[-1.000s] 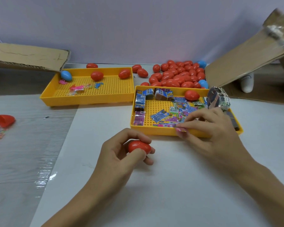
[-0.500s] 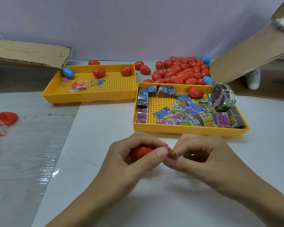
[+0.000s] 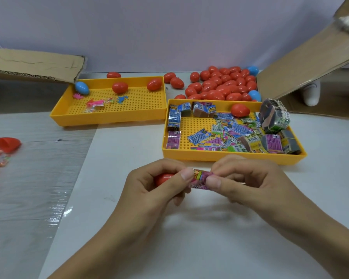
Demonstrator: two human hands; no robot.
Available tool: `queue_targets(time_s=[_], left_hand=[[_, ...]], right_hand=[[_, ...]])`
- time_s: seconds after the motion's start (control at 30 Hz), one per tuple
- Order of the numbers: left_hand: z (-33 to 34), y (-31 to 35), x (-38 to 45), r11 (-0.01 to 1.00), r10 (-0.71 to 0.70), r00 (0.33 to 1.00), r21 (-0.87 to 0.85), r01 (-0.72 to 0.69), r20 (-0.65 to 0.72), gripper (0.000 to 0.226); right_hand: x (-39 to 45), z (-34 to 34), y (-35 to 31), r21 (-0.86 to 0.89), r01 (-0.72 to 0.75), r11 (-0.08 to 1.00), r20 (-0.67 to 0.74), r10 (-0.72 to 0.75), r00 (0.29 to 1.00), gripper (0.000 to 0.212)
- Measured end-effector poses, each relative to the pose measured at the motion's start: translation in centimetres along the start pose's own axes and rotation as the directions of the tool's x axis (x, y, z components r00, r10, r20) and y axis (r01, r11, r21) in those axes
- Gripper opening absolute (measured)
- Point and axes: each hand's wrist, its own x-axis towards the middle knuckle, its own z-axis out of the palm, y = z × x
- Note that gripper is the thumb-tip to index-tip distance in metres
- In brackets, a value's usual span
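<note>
My left hand (image 3: 155, 190) curls round a red plastic egg (image 3: 163, 178), mostly hidden by the fingers, just in front of the right yellow tray (image 3: 230, 157). A small colourful paper leaflet (image 3: 199, 178) is stretched between both hands: my left thumb presses one end, and my right hand (image 3: 248, 184) pinches the other end between thumb and fingers. The right tray holds many such leaflets (image 3: 226, 135), some bundled, and one red egg (image 3: 240, 110).
A second yellow tray (image 3: 109, 117) at the back left holds two red eggs, a blue egg (image 3: 82, 88) and small pink and blue toys. A pile of red eggs (image 3: 222, 85) lies behind the trays. Cardboard flaps (image 3: 302, 63) rise at both sides. Red egg halves (image 3: 0, 146) lie far left.
My right hand took a leaflet from the right tray and brought it to the left hand with the egg. Now both hands hold the leaflet stretched between them.
</note>
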Motion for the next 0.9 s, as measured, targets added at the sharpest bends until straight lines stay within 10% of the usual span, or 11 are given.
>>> queue_targets(time_s=[0.2,0.9], left_hand=[[0.1,0.5,-0.2,0.988,-0.042,0.993,-0.146,0.058,0.109,0.011],[-0.1,-1.2,-0.6,0.944,-0.015,0.980,0.325,-0.052,0.199,0.029]], right_hand=[[-0.1,0.1,-0.1,0.043,0.035,0.998,-0.008,-0.035,0.999,0.020],[-1.0,0.9,-0.8,-0.249,0.094,0.964,-0.006,-0.099,0.995,0.032]])
